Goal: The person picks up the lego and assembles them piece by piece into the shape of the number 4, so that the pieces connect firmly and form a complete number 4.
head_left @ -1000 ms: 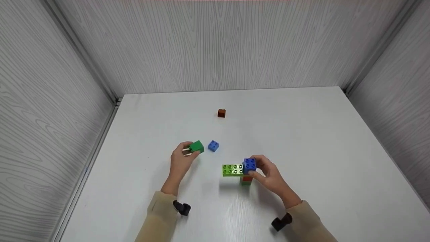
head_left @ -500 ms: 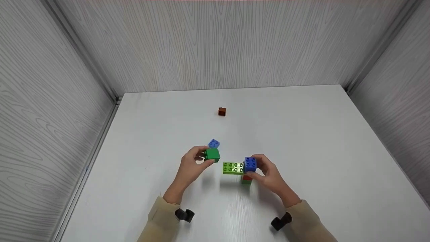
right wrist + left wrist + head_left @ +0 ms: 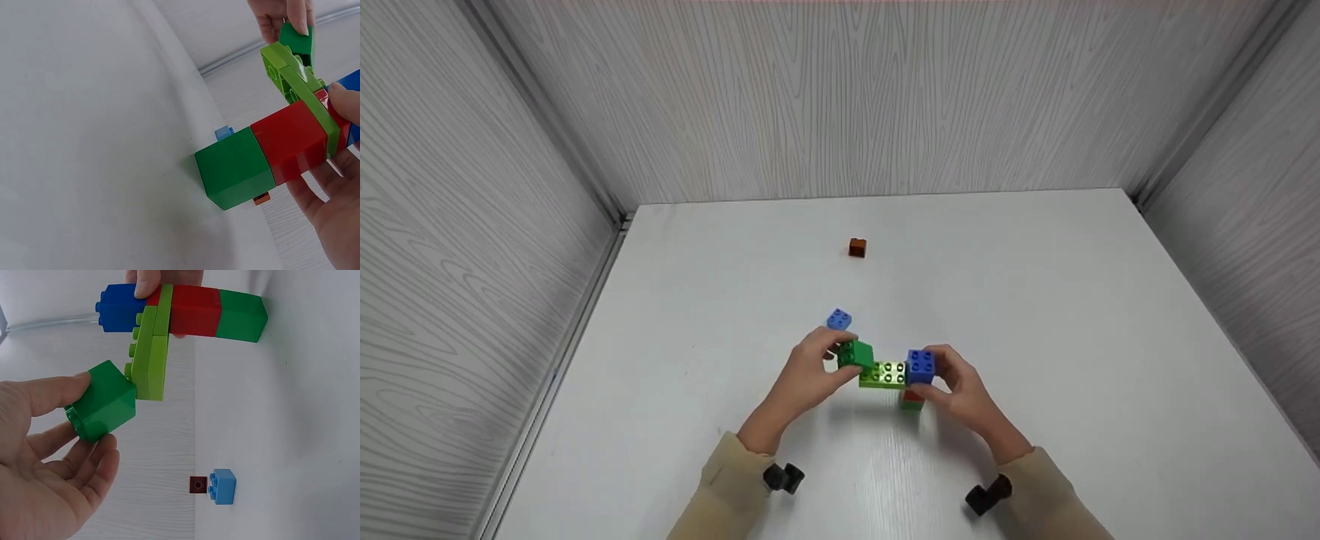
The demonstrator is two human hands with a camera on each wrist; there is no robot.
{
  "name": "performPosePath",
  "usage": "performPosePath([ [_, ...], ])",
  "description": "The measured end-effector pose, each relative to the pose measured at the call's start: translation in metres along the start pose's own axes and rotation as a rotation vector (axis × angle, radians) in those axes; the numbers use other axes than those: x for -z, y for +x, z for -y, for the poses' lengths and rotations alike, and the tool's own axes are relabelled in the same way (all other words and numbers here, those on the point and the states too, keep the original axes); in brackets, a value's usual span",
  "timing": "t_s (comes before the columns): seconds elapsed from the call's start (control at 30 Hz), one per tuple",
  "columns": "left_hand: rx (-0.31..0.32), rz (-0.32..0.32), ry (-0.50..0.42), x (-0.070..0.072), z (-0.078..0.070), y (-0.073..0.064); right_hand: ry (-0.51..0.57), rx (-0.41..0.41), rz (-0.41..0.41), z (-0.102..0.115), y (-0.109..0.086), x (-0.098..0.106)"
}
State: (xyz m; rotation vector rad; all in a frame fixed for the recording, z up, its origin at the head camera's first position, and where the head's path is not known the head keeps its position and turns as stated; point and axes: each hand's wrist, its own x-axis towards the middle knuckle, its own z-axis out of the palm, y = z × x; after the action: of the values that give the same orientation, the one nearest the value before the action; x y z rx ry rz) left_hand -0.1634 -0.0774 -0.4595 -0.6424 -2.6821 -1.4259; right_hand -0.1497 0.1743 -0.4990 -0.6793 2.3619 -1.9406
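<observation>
My left hand pinches a green toy brick between thumb and fingers. The brick is tilted, with its studs toward the palm, over the free end of a lime-green studded plate; whether they touch I cannot tell. That plate juts leftward from an upright toy brick tower. From the bottom, the tower has a green brick, a red brick, the lime layer, a thin red piece and a dark blue brick on top. My right hand grips the tower near its top, thumb in front.
A light blue brick lies studs up on the white table, just behind my left hand. Farther back sits a small brown brick. Grey wood-grain panels enclose the table's back and sides.
My left hand has moved right with the green brick, past the light blue brick to above the lime plate's end, turning the brick. My right hand and the tower have stayed nearly still.
</observation>
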Motion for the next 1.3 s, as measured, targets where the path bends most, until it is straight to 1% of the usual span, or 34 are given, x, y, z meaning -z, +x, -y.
performPosePath([
  [0.2, 0.002, 0.045, 0.049, -0.003, -0.01, 0.004, -0.007, 0.002, 0.008, -0.001, -0.001, 0.0],
  [0.4, -0.031, 0.065, 0.084, -0.003, -0.014, 0.005, 0.005, -0.003, 0.009, -0.002, -0.001, 0.0],
  [0.6, -0.031, 0.112, 0.056, -0.006, -0.011, 0.005, -0.003, -0.035, 0.006, 0.0, -0.001, 0.0],
  [0.8, -0.06, 0.102, -0.005, -0.011, -0.008, 0.005, -0.005, -0.028, 0.01, 0.0, -0.001, -0.001],
  [0.93, -0.072, 0.09, -0.065, -0.015, -0.004, 0.004, -0.005, -0.021, 0.007, -0.001, -0.001, -0.001],
  [1.0, -0.056, 0.075, -0.103, -0.017, -0.001, 0.002, -0.005, -0.024, 0.007, -0.001, -0.001, -0.002],
  [1.1, -0.012, 0.057, -0.184, -0.02, 0.003, 0.0, -0.004, -0.029, 0.007, -0.001, -0.001, -0.002],
  [1.2, 0.051, 0.045, -0.256, -0.023, 0.006, -0.003, -0.001, -0.016, 0.008, -0.002, -0.001, -0.001],
  [1.3, 0.102, 0.031, -0.292, -0.026, 0.007, -0.004, 0.007, -0.003, 0.007, -0.002, -0.001, -0.001],
])
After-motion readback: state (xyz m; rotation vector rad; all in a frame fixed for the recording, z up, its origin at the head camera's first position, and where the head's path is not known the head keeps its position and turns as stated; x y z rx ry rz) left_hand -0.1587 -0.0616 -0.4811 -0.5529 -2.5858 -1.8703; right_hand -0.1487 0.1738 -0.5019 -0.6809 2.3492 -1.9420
